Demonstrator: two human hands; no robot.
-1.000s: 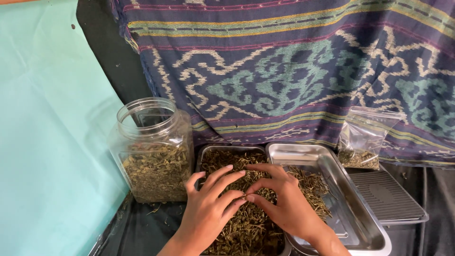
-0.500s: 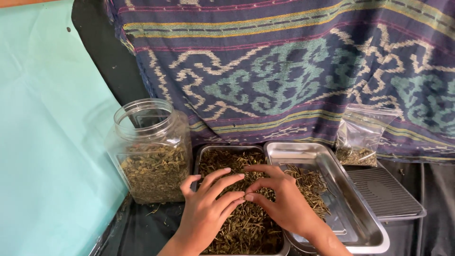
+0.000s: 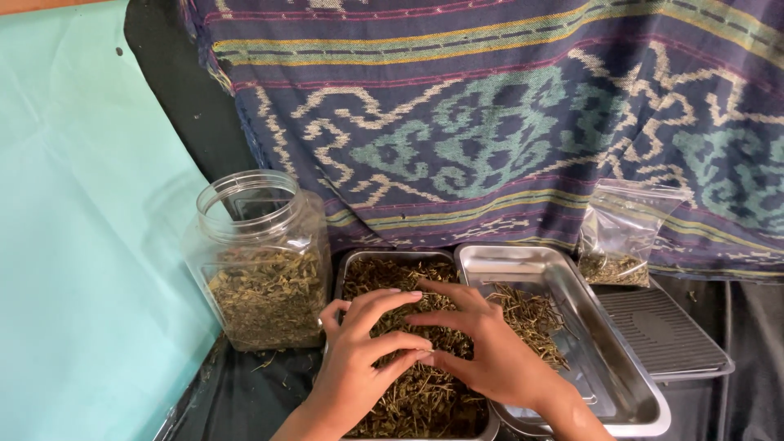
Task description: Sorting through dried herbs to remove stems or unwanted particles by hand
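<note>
Both hands have barely shifted: left hand [image 3: 359, 359] and right hand [image 3: 490, 355] rest open-fingered on dried herbs [image 3: 408, 392] in the tray [image 3: 347, 278]. Risk: strands spilling toward the jar [image 3: 261, 261] at 9 o'clock.

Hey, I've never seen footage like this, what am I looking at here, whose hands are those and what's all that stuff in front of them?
This is one view from a camera worn on a person's head, looking down at their own bare hands. The left hand and right hand rest with fingers spread on dried herbs filling a metal tray. A second metal tray overlaps it, nearly bare. An open plastic jar of herbs stands left; a small clear bag leans against a patterned cloth.
</note>
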